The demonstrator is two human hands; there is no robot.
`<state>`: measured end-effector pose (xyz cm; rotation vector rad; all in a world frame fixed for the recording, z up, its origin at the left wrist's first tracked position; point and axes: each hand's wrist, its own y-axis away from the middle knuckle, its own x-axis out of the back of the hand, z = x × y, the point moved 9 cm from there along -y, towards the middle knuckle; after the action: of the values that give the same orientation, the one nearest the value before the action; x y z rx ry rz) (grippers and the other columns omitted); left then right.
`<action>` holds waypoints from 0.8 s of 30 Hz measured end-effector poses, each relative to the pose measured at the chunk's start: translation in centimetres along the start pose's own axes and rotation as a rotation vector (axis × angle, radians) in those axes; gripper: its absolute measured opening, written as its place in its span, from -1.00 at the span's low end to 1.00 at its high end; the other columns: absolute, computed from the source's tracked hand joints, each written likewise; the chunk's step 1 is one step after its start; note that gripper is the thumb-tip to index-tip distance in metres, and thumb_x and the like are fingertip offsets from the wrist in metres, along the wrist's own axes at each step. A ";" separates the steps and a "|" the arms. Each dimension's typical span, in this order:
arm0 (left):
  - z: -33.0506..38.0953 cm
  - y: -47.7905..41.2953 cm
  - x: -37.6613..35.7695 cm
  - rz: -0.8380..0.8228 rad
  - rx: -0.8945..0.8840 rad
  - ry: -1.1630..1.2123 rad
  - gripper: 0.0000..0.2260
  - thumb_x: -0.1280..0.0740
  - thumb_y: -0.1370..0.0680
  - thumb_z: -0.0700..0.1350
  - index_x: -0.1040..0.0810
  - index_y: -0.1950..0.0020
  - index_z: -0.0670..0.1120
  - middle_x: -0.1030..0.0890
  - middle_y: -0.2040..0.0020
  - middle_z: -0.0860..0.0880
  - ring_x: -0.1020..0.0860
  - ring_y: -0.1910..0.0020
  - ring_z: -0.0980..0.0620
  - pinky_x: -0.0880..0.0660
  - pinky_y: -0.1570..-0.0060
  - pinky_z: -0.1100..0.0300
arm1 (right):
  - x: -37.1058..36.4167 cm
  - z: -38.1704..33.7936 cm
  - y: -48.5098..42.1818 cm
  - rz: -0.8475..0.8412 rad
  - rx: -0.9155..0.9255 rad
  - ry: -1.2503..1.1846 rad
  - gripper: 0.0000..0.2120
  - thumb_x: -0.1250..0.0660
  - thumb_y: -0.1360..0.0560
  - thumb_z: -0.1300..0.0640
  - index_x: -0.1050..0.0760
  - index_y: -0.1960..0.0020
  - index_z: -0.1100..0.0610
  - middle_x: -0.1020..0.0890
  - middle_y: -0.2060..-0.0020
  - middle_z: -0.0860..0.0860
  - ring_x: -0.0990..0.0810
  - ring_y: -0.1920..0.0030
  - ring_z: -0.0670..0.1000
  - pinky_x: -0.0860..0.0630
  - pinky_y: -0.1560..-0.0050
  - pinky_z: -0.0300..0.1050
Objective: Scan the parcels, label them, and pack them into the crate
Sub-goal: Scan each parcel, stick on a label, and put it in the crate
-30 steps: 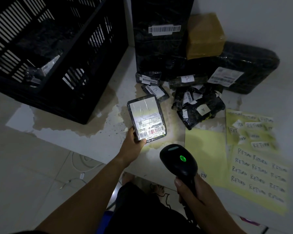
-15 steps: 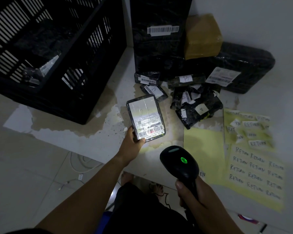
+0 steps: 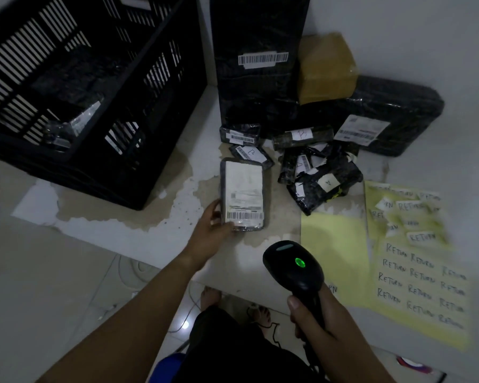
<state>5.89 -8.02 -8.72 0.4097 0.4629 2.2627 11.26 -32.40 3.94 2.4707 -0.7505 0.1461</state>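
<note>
Leftmost: black slatted crate on the table, open top, at least one wrapped packet inside.

Left hand next, grip closed on the near left corner of a flat parcel, thumb on its face beside the barcode strip. Parcel's long axis runs straight away from the person; barcode at the near end, label face up. Dim light, so whether the parcel rests on the table or is held just clear of it, cannot say.

Right of that and nearer the body: scanner, green lamp lit, nose aimed up and left at the barcode end. Right hand, grip wrapped full round its handle.

Far right: yellow sheet of RETURN labels, flat on the table.

Judgement: scan looks in hand; labelling likely follows. Labels lie right of the parcel, on the side of the right hand, which is occupied. Crate lies left and beyond, on the side of the hand that has the parcel.
</note>
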 end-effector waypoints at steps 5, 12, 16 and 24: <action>7.1 -1.7 4.2 0.107 -0.193 -0.131 -0.61 -0.46 -0.51 -0.16 -0.40 -0.27 0.01 -0.55 -0.14 0.04 -0.56 0.11 0.22 -0.58 -0.01 0.11 | 0.2 0.5 0.1 0.024 -0.062 -0.048 -0.49 -0.21 -0.38 -0.23 -0.38 -0.29 -0.12 -0.65 0.30 -0.05 -0.61 0.30 -0.11 -0.47 0.26 -0.30; 14.6 -2.8 2.2 -0.076 -0.479 -0.623 -0.60 -0.54 -0.49 -0.03 -0.48 -0.25 0.10 -0.62 -0.15 0.10 -0.61 -0.11 0.12 -0.54 -0.12 0.25 | 0.2 1.0 -0.2 0.037 -0.076 -0.078 -0.42 -0.21 -0.38 -0.22 -0.40 -0.32 0.02 -0.64 0.30 -0.15 -0.58 0.33 -0.17 -0.44 0.28 -0.33; 13.2 -3.6 0.5 -0.085 -0.471 -0.727 -0.57 -0.53 -0.47 0.08 -0.45 -0.26 0.09 -0.56 -0.12 0.10 -0.57 -0.11 0.03 -0.52 -0.09 0.14 | -0.3 1.2 -0.7 0.006 -0.084 -0.118 -0.41 -0.22 -0.40 -0.19 -0.38 -0.35 0.06 -0.63 0.33 -0.09 -0.55 0.41 -0.16 -0.42 0.32 -0.28; 11.1 -4.7 3.0 -0.176 -0.348 -0.622 -0.50 -0.49 -0.49 -0.25 -0.38 -0.35 -0.03 -0.50 -0.22 -0.01 -0.57 -0.13 0.04 -0.59 -0.11 0.13 | -0.3 1.6 -3.1 -0.015 -0.029 -0.082 -0.77 -0.25 -0.59 0.00 -0.35 -0.22 -0.14 -0.50 0.29 -0.07 -0.51 0.33 -0.16 -0.42 0.25 -0.28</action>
<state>11.60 -0.57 -0.63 0.8130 -0.2053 1.8660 12.57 -30.99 1.06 2.4661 -0.7631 0.0288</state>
